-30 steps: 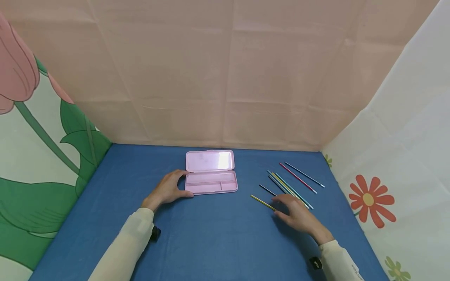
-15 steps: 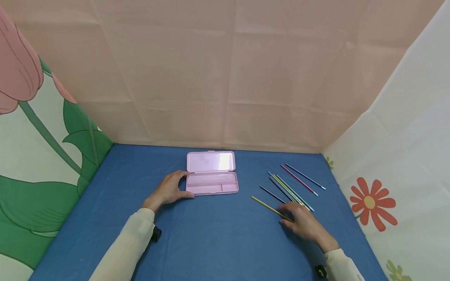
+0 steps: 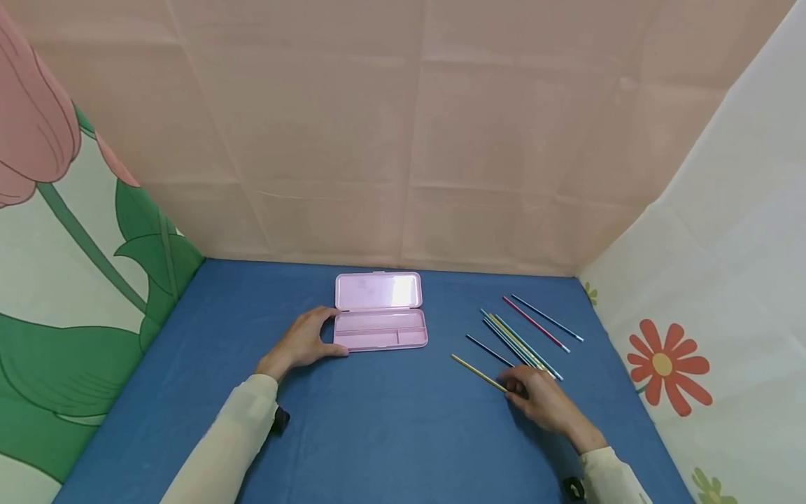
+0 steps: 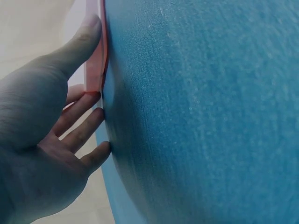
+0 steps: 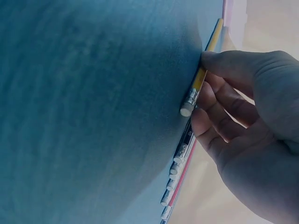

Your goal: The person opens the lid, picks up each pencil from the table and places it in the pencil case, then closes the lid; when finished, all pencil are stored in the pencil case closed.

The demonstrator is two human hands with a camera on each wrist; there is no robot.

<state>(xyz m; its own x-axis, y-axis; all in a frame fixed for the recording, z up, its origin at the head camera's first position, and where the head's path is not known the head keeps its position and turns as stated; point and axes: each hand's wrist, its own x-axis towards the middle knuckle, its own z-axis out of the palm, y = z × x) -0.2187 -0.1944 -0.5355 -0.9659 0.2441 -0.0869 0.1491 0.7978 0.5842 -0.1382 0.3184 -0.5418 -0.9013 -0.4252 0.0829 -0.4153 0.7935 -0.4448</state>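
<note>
An open pink pencil case [image 3: 380,339] lies at the back of the blue table, its lid folded back. My left hand [image 3: 304,339] holds the case's left end, thumb at the front edge and fingers at the side. Near its eraser end, a yellow pencil [image 3: 475,370] is pinched between the thumb and fingers of my right hand [image 3: 540,399]. In the right wrist view the yellow pencil [image 5: 199,77] lies low over the cloth, eraser towards the camera. A dark pencil [image 3: 489,349] lies just behind it, partly hidden by the right hand.
Several green, yellow and dark pencils [image 3: 516,341] lie close together to the right of the case. Behind them are a red pencil [image 3: 535,323] and a blue one [image 3: 546,317]. A beige cloth wall [image 3: 403,175] rises at the table's far edge, with patterned cloths at both sides.
My right hand has moved along the yellow pencil towards the front right, and its fingers have closed on the eraser end. The left hand has stayed on the case.
</note>
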